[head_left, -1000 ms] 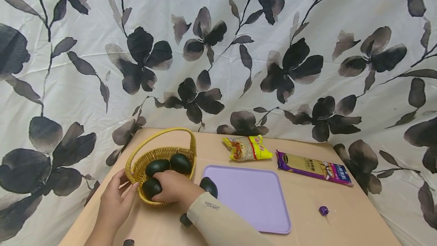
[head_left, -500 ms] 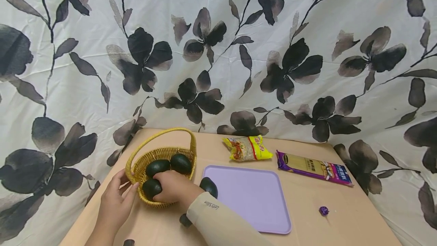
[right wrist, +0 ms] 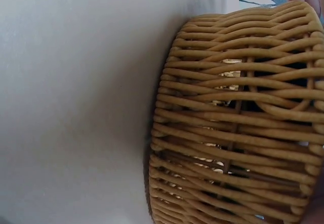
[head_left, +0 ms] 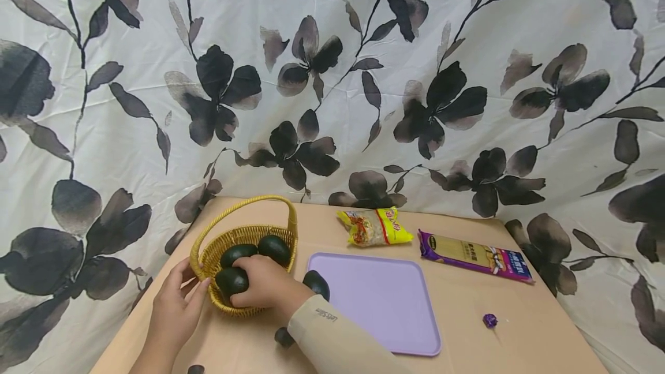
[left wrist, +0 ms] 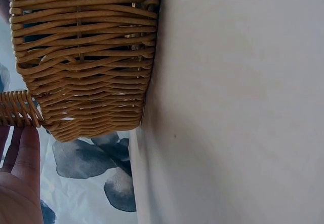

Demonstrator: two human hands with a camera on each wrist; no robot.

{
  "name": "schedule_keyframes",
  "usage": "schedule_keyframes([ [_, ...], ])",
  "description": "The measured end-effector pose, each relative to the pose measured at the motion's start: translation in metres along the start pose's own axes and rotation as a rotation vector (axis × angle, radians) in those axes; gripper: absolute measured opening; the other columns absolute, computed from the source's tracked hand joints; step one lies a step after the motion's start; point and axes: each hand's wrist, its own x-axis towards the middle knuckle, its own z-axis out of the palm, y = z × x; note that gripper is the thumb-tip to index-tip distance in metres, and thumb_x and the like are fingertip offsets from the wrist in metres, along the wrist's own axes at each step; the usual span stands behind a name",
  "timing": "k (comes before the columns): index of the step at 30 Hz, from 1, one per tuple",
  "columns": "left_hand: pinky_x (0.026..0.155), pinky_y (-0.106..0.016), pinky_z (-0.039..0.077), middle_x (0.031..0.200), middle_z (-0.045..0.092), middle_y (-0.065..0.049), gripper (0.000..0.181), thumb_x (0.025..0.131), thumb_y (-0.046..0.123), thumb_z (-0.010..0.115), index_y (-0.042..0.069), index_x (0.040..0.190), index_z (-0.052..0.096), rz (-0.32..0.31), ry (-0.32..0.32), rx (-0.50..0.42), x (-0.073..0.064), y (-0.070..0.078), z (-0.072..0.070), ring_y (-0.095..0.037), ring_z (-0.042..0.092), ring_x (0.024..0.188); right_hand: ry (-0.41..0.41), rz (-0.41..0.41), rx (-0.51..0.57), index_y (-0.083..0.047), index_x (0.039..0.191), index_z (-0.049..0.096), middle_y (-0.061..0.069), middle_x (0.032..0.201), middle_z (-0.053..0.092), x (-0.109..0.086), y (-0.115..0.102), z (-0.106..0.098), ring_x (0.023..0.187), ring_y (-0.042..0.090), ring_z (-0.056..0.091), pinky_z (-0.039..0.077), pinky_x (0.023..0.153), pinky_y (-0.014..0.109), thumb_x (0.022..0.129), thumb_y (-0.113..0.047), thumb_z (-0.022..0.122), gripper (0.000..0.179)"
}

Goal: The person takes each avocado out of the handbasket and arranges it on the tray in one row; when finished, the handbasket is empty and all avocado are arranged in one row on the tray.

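Note:
A yellow wicker basket [head_left: 254, 229] stands at the left of the table, with dark green avocados inside. Two of them, an avocado [head_left: 274, 249] and another avocado [head_left: 238, 254], lie toward its back. My right hand [head_left: 267, 284] reaches into the basket and grips the front avocado [head_left: 231, 283] between thumb and fingers. My left hand [head_left: 176, 305] holds the base of the basket's handle [left wrist: 17, 108] at the left side, thumb in front and fingers behind. In the right wrist view the basket's wall [right wrist: 238, 117] hides the gripped avocado.
An avocado [head_left: 316, 285] lies beside a lilac tray [head_left: 379, 305], partly behind my sleeve. Small dark objects lie near the sleeve [head_left: 284, 337] and at the front edge [head_left: 195, 369]. Behind are a yellow snack bag [head_left: 375, 227] and noodle pack [head_left: 475, 255]; a purple lollipop [head_left: 490, 321] lies right.
The avocado in my right hand has risen and turned slightly. The left hand stays on the basket's handle. The head view has shifted a little.

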Motion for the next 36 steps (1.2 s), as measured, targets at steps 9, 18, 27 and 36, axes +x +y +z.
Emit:
schedule_keyframes([
  [9, 0.098, 0.002, 0.044, 0.128, 0.060, -0.016, 0.063, 0.093, 0.001, 0.074, 0.002, 0.149, 0.043, -0.001, -0.003, -0.009, 0.001, 0.002, -0.001, -0.035, 0.061, 0.120, 0.079, -0.024, 0.094, -0.028, 0.143, 0.057, -0.011, 0.132, 0.064, -0.010, 0.005, -0.006, 0.113, 0.002, 0.058, 0.052, 0.092, 0.012, 0.077, -0.045, 0.081, 0.072],
  [18, 0.097, 0.004, 0.043, 0.127, 0.060, -0.016, 0.063, 0.092, 0.000, 0.074, 0.001, 0.148, 0.044, -0.004, -0.002, -0.007, 0.001, 0.003, -0.001, -0.035, 0.061, 0.118, 0.122, 0.025, 0.364, -0.031, 0.137, 0.061, -0.014, 0.122, 0.067, -0.020, 0.008, -0.012, 0.093, 0.000, 0.060, 0.055, 0.076, 0.015, 0.076, -0.037, 0.084, 0.066],
  [27, 0.097, 0.002, 0.045, 0.127, 0.060, -0.017, 0.063, 0.092, 0.000, 0.074, 0.002, 0.148, 0.044, -0.012, -0.004, -0.008, 0.002, 0.003, -0.001, -0.037, 0.062, 0.119, 0.144, 0.057, 0.445, -0.032, 0.138, 0.062, -0.013, 0.119, 0.067, -0.027, 0.014, -0.013, 0.090, 0.002, 0.061, 0.056, 0.074, 0.018, 0.076, -0.039, 0.085, 0.067],
  [36, 0.097, -0.003, 0.049, 0.128, 0.060, -0.015, 0.064, 0.093, 0.001, 0.074, 0.004, 0.149, 0.043, -0.044, -0.014, 0.008, 0.002, -0.001, 0.000, -0.036, 0.062, 0.121, 0.177, 0.082, 0.495, -0.031, 0.141, 0.061, -0.011, 0.128, 0.065, -0.035, 0.016, -0.022, 0.098, 0.004, 0.060, 0.056, 0.081, 0.020, 0.078, -0.041, 0.085, 0.068],
])
